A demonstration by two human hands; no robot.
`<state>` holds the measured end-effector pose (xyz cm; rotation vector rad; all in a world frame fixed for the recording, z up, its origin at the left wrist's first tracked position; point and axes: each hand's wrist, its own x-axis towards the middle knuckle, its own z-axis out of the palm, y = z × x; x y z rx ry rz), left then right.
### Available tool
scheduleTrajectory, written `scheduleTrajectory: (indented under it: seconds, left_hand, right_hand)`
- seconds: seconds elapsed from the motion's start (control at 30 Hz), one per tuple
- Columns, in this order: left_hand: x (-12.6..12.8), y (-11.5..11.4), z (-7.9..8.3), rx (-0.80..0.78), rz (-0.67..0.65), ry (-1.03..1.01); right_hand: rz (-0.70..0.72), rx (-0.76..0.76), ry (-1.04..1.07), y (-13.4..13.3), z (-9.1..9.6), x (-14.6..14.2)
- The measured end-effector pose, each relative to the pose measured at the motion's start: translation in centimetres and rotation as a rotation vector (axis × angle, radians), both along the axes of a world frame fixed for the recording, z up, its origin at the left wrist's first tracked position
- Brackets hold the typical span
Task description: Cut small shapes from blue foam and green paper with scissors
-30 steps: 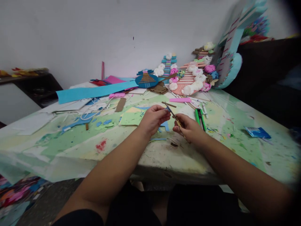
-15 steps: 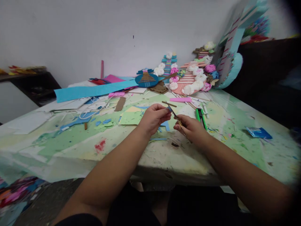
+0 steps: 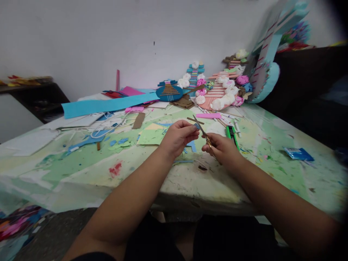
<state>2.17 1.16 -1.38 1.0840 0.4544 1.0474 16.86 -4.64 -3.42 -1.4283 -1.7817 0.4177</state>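
Observation:
Between the thumb and fingers of my left hand (image 3: 178, 139) is a small piece of blue paper (image 3: 196, 126). My right hand (image 3: 224, 148) is closed round the handles of a pair of scissors (image 3: 206, 137), whose blades point up and to the left, right by the blue piece. Whether the blades touch its edge I cannot tell. Beyond the blades a thin brown strip (image 3: 191, 120) lies on the table. A green sheet (image 3: 152, 136) and blue paper scraps (image 3: 193, 145) lie behind and below my left hand.
A green utility knife (image 3: 231, 135) and a pink strip (image 3: 208, 116) lie beyond my right hand. Lute-like crafts with paper flowers (image 3: 223, 92) stand along the wall, beside a long blue strip (image 3: 114, 105). A blue packet (image 3: 299, 153) lies on the right of the paint-stained table cover (image 3: 89, 181).
The scissors have turned a little and their blades now show spread apart near the blue paper. Both hands stay almost in place, and the view has shifted slightly.

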Motion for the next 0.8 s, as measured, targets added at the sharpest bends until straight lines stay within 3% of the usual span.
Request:
scheduleTrajectory:
  seconds: [0.2,0.33,0.47,0.8]
  left_hand:
    - [0.3,-0.3,-0.3,0.154,0.128,0.193]
    - [0.6,-0.3,-1.0,0.430,0.271,0.500]
    - [0.9,-0.4,-1.3,0.577,0.259,0.638]
    - [0.9,-0.3,-1.2,0.603,0.214,0.578]
  right_hand:
    - [0.068,-0.041,0.502,-0.2,0.4,-0.5]
    - [0.027,0.022,0.738,0.1,0.7,-0.7]
    - [-0.007,0.027,0.763,0.4,0.6,-0.7]
    - [0.035,-0.040,0.926,0.6,0.7,-0.6]
